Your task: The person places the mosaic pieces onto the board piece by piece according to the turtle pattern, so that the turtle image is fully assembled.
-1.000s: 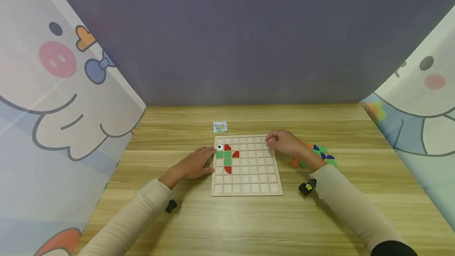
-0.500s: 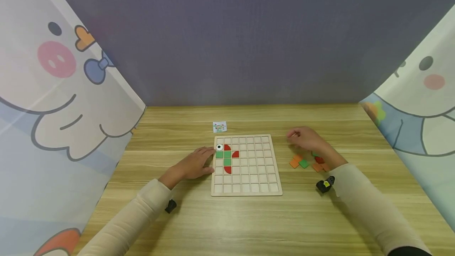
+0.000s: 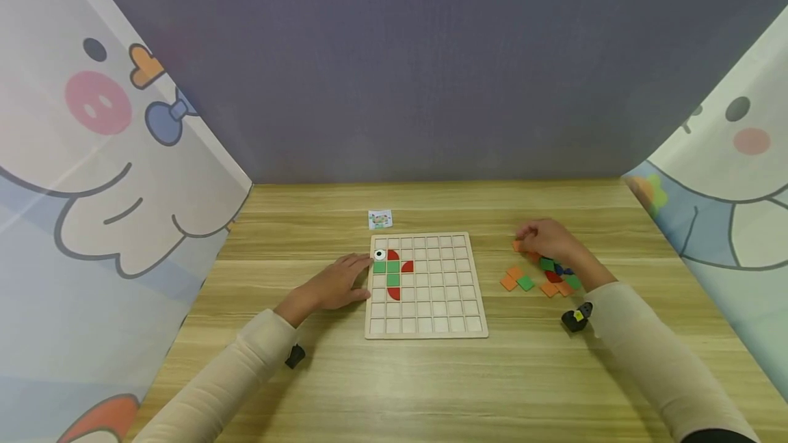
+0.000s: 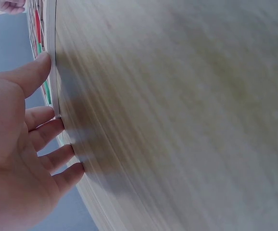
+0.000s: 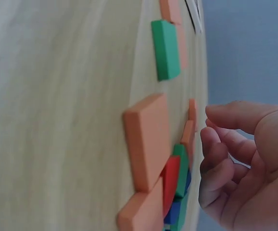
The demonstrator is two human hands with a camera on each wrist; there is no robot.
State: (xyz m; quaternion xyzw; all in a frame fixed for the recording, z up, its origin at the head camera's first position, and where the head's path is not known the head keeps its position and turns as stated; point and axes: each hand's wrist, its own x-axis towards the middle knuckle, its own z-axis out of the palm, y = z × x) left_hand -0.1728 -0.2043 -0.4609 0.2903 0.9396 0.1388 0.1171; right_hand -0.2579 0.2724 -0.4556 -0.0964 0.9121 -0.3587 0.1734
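A wooden grid board [image 3: 429, 338] lies flat on the table. Its left part bears a white eye tile [image 3: 379, 254], several green squares [image 3: 393, 279] and red quarter-circle tiles [image 3: 394, 293]. My left hand [image 3: 335, 284] rests at the board's left edge, thumb and fingers extended; in the left wrist view the thumb touches the board's side. To the right, my right hand [image 3: 548, 239] hovers over the far end of the loose tile pile [image 3: 554, 277], fingers loosely bent. Nothing shows between its thumb and fingers in the right wrist view, where orange tiles [image 5: 148, 139] lie beside it.
A small picture card [image 3: 380, 219] lies behind the board's far left corner. Two orange tiles [image 3: 509, 282] and a green square [image 3: 525, 283] lie between board and pile. A dark grey panel [image 3: 431, 74] stands behind the table, with cartoon-printed walls [image 3: 123, 176] at both sides.
My right hand has moved right, from the board's far right corner to above the loose tiles, uncovering the nearer ones. The left hand has stayed at the board's edge.
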